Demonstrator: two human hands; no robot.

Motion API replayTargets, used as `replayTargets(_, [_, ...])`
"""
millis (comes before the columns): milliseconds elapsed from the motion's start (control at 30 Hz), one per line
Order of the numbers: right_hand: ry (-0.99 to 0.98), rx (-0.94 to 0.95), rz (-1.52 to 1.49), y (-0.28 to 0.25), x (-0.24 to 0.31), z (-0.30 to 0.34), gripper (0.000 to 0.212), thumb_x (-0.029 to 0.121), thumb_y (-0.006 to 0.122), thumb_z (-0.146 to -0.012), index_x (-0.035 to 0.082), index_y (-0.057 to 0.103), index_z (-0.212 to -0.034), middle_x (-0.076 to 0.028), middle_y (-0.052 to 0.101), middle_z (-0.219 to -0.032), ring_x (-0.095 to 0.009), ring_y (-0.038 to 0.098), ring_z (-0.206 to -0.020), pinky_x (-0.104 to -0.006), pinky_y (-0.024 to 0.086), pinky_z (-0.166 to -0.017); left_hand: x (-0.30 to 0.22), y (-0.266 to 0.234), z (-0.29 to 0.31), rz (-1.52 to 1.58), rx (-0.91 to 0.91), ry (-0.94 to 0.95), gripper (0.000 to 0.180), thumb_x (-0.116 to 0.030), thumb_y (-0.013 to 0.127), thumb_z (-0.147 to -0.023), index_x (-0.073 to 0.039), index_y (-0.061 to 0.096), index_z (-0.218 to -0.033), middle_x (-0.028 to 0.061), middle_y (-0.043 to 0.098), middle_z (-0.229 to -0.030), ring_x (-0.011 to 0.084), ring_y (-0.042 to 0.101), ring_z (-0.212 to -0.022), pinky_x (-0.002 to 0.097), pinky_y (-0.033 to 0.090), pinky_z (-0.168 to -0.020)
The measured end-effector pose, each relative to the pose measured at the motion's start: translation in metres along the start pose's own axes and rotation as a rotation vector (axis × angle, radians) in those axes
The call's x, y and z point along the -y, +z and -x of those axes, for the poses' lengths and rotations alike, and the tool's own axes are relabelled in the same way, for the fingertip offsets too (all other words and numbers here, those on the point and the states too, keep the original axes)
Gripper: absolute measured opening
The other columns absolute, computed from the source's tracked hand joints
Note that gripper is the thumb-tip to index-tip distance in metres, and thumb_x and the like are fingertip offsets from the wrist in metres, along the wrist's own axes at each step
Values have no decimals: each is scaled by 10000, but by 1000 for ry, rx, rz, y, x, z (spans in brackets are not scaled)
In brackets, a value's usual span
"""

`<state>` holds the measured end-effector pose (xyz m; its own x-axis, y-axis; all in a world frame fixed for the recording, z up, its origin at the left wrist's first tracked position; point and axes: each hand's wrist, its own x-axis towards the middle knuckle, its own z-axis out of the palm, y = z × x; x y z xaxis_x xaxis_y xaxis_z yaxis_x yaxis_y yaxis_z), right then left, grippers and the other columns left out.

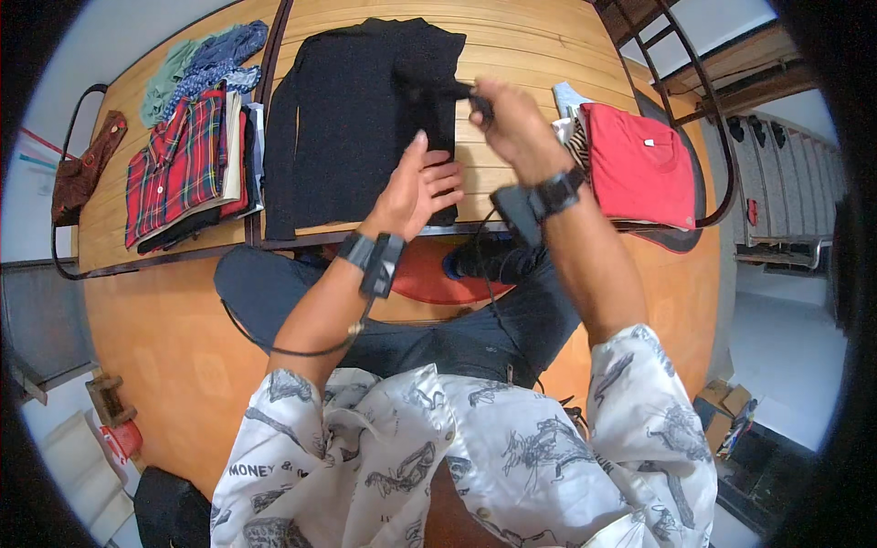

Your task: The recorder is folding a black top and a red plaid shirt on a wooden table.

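A black long-sleeved top (352,119) lies spread on the slatted wooden table (548,46) in front of me. At its right side my right hand (513,117) is closed round the end of a sleeve, which it holds up off the table. Blur softens that sleeve end and the fingers. Over the lower right part of the top is my left hand (413,194), its fingers spread and nothing in them. Whether it touches the fabric I cannot tell. Each of my wrists wears a dark strap with a small box on it.
Left of the top stands a stack with a red plaid garment (178,164) uppermost; crumpled blue and green clothes (206,68) lie behind it. A brown garment (89,169) hangs at the left rail. On the right is a folded red shirt (635,164). Cables run from my wrists.
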<state>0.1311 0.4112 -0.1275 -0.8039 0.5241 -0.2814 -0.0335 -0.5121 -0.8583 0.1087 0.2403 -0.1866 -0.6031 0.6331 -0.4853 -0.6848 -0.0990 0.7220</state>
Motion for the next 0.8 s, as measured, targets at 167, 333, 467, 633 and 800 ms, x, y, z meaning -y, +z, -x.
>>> replayTargets(167, [117,-48,153,2,-33,42,366,6,584,-920,-15,431,-1253,-169,638,-907,-218,653,-692,-356,543,-458,2,-8,-23,220,180,-46,737,-774,497,-895,-90,651,-1123,71,689,-992,208,646,-932,418,557,-841])
replayTargets(333, [50,-120,234,-18,-73,52,413,-3,634,-901,-62,473,-1277,-156,644,-967,-204,651,-724,-309,562,-556,4,-11,-16,113,124,-60,532,-630,545,-928,-160,660,-1149,30,701,-1007,210,648,-948,412,558,-780])
replayTargets(467, [117,45,234,-31,-90,45,411,-12,662,-890,-53,465,-1248,-138,633,-991,-191,663,-824,-297,589,-545,1,-27,-14,75,39,-99,448,-518,559,-950,-154,645,-1196,45,698,-1096,227,635,-1060,466,484,-959])
replayTargets(633, [221,98,388,-44,-104,41,506,8,717,-857,-48,433,-1272,-138,617,-1024,-213,668,-842,-324,611,-574,10,-41,-12,-17,-17,-35,219,-235,662,-928,-112,641,-1107,55,691,-1038,205,683,-943,393,546,-813])
replayTargets(800, [143,73,572,-64,-130,29,457,22,751,-834,-39,506,-1215,-111,610,-1002,-209,664,-816,-320,605,-579,33,-65,-30,-402,-185,29,134,-41,662,-895,-64,635,-1025,60,691,-941,165,672,-814,333,567,-663])
